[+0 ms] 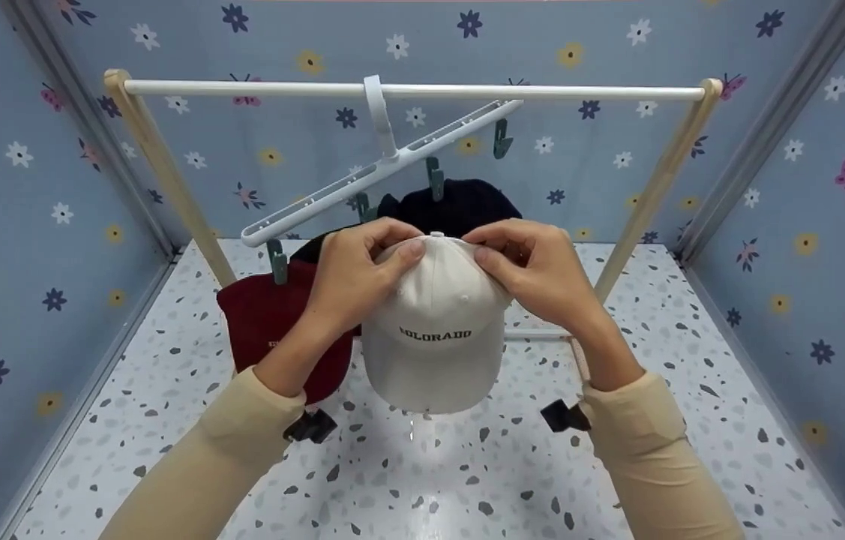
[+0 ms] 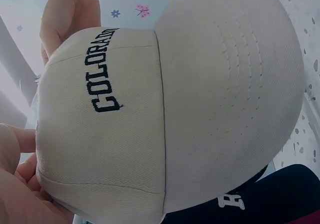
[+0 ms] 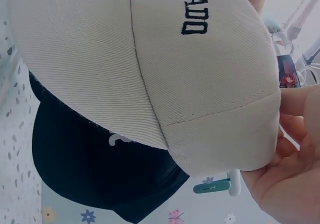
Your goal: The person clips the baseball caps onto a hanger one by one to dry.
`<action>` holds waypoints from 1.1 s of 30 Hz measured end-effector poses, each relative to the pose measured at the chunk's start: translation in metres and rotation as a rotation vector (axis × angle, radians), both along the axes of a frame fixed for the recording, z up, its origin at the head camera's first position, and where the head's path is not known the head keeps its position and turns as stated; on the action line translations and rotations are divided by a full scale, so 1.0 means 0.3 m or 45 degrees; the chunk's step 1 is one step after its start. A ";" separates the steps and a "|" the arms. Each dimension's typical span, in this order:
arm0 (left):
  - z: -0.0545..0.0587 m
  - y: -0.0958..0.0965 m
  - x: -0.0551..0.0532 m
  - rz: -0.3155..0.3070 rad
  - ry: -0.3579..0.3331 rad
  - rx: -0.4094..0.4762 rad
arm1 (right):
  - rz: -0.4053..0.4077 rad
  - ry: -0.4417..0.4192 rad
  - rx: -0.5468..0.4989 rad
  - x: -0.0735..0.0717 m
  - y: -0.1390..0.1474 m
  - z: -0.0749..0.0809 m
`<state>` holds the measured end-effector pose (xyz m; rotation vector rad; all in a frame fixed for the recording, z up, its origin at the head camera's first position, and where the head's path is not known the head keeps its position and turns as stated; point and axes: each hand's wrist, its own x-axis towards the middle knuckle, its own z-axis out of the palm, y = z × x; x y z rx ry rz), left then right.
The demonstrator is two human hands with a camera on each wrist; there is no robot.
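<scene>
A cream baseball cap (image 1: 433,300) lettered COLORADO hangs brim down between both hands, in front of a white hanger (image 1: 317,201). My left hand (image 1: 353,270) pinches the left side of its crown between thumb and fingers. On the other side my right hand (image 1: 538,268) pinches the crown the same way. Both wrist views show the cap's front panel and brim up close. Behind it, a dark cap (image 1: 467,204) hangs from a green clip (image 1: 434,178). Another green clip (image 1: 501,140) at the hanger's raised right end holds nothing.
The hanger tilts down to the left on a white rail (image 1: 542,91) with wooden side posts (image 1: 167,172). A dark red cap (image 1: 265,307) is clipped at its low end, with a black cap (image 1: 325,244) partly hidden beside it. A speckled surface (image 1: 407,480) lies below.
</scene>
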<state>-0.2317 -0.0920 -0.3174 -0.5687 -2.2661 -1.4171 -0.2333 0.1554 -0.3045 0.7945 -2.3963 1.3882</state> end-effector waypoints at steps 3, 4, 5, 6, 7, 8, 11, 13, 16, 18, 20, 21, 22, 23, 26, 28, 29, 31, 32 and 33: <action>-0.002 0.017 -0.012 -0.010 0.008 0.001 | -0.022 -0.001 0.009 -0.008 0.015 -0.002; -0.002 0.021 -0.015 -0.011 0.008 -0.001 | -0.028 -0.002 0.011 -0.011 0.020 -0.002; -0.002 0.026 -0.019 -0.013 0.009 -0.002 | -0.033 -0.002 0.013 -0.015 0.024 -0.003; -0.002 0.031 -0.022 -0.015 0.008 -0.001 | -0.039 -0.002 0.017 -0.018 0.029 -0.004; -0.002 0.036 -0.026 -0.016 0.006 0.000 | -0.043 -0.005 0.019 -0.021 0.034 -0.004; -0.002 0.041 -0.029 -0.017 0.006 0.000 | -0.046 -0.006 0.021 -0.024 0.038 -0.005; -0.002 0.056 -0.040 -0.022 0.004 0.006 | -0.053 -0.010 0.023 -0.030 0.052 -0.006; -0.004 0.065 -0.047 -0.025 0.001 0.006 | -0.057 -0.011 0.021 -0.034 0.061 -0.007; -0.005 0.079 -0.056 -0.027 0.001 0.002 | -0.057 -0.014 0.013 -0.040 0.074 -0.008; -0.006 0.088 -0.063 -0.027 0.006 -0.003 | -0.059 -0.016 0.010 -0.043 0.082 -0.008; -0.004 0.097 -0.069 -0.027 0.014 -0.006 | -0.067 -0.015 0.014 -0.045 0.090 -0.006; -0.003 0.102 -0.073 -0.028 0.019 -0.008 | -0.074 -0.013 0.019 -0.046 0.094 -0.005; -0.002 0.107 -0.076 -0.030 0.023 -0.011 | -0.081 -0.013 0.024 -0.046 0.099 -0.004; -0.002 0.111 -0.079 -0.030 0.028 -0.013 | -0.087 -0.013 0.028 -0.046 0.103 -0.003; -0.001 0.124 -0.086 -0.037 0.038 -0.014 | -0.100 -0.015 0.042 -0.051 0.117 -0.002; -0.002 0.133 -0.089 -0.045 0.043 -0.014 | -0.106 -0.011 0.052 -0.053 0.126 -0.001; -0.002 0.137 -0.090 -0.048 0.046 -0.015 | -0.111 -0.007 0.057 -0.054 0.131 -0.001; -0.002 0.146 -0.093 -0.051 0.049 -0.019 | -0.120 0.002 0.067 -0.055 0.140 -0.001; -0.001 0.151 -0.094 -0.052 0.052 -0.021 | -0.125 0.007 0.071 -0.054 0.144 0.000; -0.001 0.156 -0.095 -0.050 0.054 -0.025 | -0.128 0.009 0.073 -0.054 0.149 0.000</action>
